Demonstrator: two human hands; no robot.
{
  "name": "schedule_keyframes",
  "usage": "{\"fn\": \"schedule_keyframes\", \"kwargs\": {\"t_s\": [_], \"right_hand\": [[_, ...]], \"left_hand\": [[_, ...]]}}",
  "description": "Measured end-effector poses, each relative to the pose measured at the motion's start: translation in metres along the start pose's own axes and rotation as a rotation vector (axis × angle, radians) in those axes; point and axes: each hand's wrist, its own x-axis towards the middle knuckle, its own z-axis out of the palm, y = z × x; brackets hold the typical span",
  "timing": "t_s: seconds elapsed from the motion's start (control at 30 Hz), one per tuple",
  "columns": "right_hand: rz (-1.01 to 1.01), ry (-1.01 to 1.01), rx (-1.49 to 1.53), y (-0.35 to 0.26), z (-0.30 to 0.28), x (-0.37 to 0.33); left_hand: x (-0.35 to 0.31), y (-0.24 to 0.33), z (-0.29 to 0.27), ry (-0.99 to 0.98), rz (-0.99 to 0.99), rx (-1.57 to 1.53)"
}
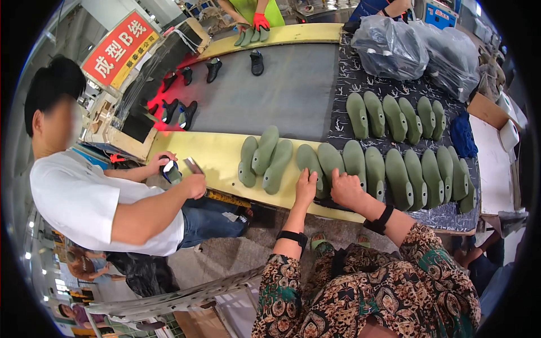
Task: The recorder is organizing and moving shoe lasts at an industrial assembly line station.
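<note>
My left hand (pixel 305 187) has its fingers closed at the near end of a green shoe last (pixel 307 156), which lies at the left end of the near row. Beside it, my right hand (pixel 346 189) is closed at the near end of the neighbouring shoe last (pixel 330 159), its fingertips partly out of sight. Several more green lasts (pixel 399 177) continue this row to the right. A second row of lasts (pixel 394 118) lies farther back. Left of my hands, three lasts (pixel 276 169) rest close together on the yellow board (pixel 225 152).
At the left, a co-worker holds a dark shoe (pixel 170 171) and a flat tool (pixel 193 165). Black shoes (pixel 257 63) stand on the grey conveyor belt (pixel 270 101). Across it, a red-gloved person handles lasts (pixel 251 37). Plastic bags (pixel 389 48) and a blue cloth (pixel 463 135) lie right.
</note>
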Motion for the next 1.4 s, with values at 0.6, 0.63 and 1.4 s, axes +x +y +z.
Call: {"fn": "schedule_keyframes", "kwargs": {"t_s": [0.6, 0.63, 1.4], "right_hand": [[0.055, 0.055, 0.396, 0.015, 0.016, 0.038], [0.059, 0.052, 0.404, 0.014, 0.015, 0.037], [0.078, 0.041, 0.398, 0.017, 0.013, 0.033]], "left_hand": [[0.02, -0.028, -0.112, 0.651, 0.333, 0.622], [0.027, -0.027, -0.116, 0.6, 0.365, 0.648], [0.043, -0.031, -0.157, 0.306, 0.063, 0.883]]}}
